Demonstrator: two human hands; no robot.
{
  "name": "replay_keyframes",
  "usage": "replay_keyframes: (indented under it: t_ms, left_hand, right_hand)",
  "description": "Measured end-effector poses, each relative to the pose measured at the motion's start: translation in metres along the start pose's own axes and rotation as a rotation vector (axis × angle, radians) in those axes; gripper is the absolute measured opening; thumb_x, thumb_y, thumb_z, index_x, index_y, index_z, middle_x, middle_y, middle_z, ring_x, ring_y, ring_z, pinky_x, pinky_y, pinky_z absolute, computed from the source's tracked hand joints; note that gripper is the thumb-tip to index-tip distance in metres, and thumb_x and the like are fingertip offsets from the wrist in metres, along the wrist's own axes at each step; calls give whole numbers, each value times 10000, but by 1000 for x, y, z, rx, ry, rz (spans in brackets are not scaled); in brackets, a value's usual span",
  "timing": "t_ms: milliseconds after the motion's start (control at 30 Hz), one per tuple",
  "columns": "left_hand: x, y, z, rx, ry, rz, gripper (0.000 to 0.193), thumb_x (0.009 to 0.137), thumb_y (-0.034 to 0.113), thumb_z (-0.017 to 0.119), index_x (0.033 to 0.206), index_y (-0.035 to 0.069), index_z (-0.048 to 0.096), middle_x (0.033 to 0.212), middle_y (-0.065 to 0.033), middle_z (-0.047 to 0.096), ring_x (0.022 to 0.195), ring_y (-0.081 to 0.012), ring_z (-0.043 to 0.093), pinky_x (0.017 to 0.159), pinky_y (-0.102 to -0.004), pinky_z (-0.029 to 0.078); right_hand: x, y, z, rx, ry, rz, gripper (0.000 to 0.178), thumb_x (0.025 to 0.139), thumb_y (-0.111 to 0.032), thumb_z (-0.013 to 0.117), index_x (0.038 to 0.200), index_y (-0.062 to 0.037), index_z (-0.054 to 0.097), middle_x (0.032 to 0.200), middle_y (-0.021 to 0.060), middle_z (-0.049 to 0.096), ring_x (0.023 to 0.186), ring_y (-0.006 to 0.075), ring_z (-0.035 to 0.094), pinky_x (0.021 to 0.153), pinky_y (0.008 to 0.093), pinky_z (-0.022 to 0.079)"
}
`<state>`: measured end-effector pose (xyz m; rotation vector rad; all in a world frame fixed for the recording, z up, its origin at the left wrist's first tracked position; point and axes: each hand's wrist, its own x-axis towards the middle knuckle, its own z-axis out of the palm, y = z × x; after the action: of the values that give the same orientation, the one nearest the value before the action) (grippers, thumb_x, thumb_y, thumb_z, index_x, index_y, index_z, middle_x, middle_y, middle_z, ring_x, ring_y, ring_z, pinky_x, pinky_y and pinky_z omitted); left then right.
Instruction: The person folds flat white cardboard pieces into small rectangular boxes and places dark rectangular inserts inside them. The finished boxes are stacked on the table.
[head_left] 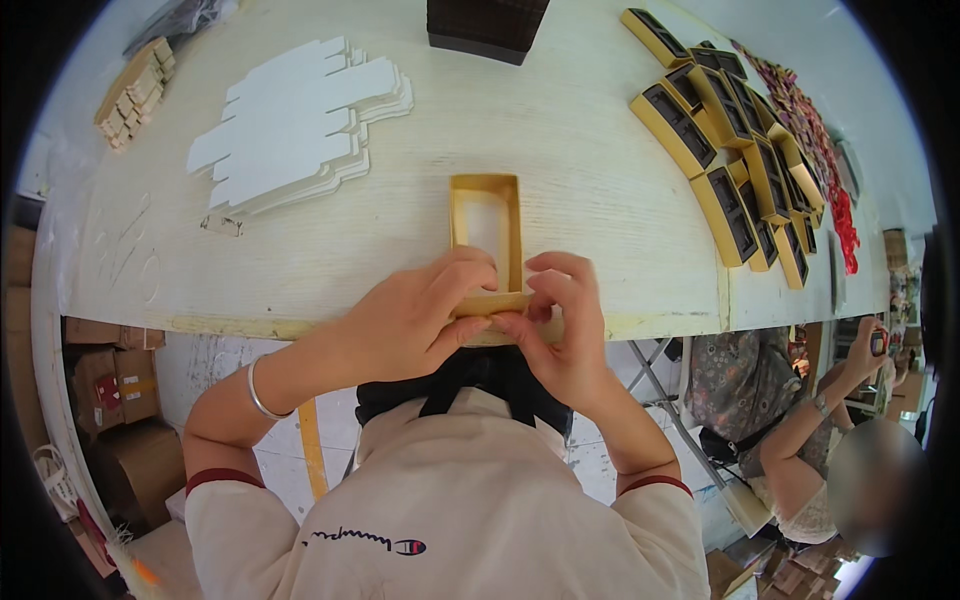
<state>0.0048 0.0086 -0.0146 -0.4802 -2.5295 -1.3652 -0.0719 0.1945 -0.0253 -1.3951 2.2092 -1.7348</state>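
A gold cardboard box (515,235) with an open top sits in front of me near the table's front edge, its pale bottom showing inside. Both hands are at its near end wall. My left hand (405,305) pinches that wall on the left, fingers curled over the rim inside and the thumb outside. From the right, my right hand (562,325) holds the near right corner with bent fingers, its thumb pressed against the outer face close to the left thumb. The lower part of the near wall is partly hidden by the thumbs.
White die-cut card blanks (280,125) lie stacked at the left. Several gold boxes with black inserts (725,215) are heaped at the right, beside red ribbons (845,225). A dark box (487,28) stands at the back, small wooden pieces (135,95) far left. Another person (800,450) is at the right.
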Motion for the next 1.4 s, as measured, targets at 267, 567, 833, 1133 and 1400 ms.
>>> replay_keyframes:
  t_ms: [267,567,833,1133,1400]
  left_hand:
    - [13,8,-15,-292,-131,-412,342,868,76,638,1116,48,404,919,-144,582,690,-293,594,598,-351,454]
    - [11,23,-5,397,102,-97,328,797,135,722,1067,44,561,903,-74,584,670,-199,504,593,-281,448]
    - [12,6,-6,378,-194,-90,36,797,62,637,802,36,611,800,-59,555,807,-242,562,624,-349,477]
    - [45,-13,-49,359,-412,49,168,746,161,722,784,55,596,1009,-97,586,952,-304,539,815,-385,450]
    - [52,-29,-33,524,-202,45,228,740,166,730,880,81,572,1307,-159,464,1009,-349,514,872,-409,441]
  right_hand:
    - [3,14,3,-578,52,-414,395,714,-54,711,1102,-70,636,1171,148,512,842,233,559,633,334,467]
    - [7,6,-5,-718,-197,-387,328,687,-80,668,1005,-7,636,987,87,592,858,244,555,706,345,443]
    - [30,-1,-16,-442,-576,-36,185,715,-72,663,870,-49,566,823,103,501,769,270,572,651,387,462]
    - [71,33,-60,-718,-412,-277,156,766,-125,671,900,-73,610,923,72,588,793,225,579,706,345,468]
    - [76,36,-55,-754,-572,-282,96,812,-127,612,788,-66,543,753,87,554,665,275,600,595,382,474]
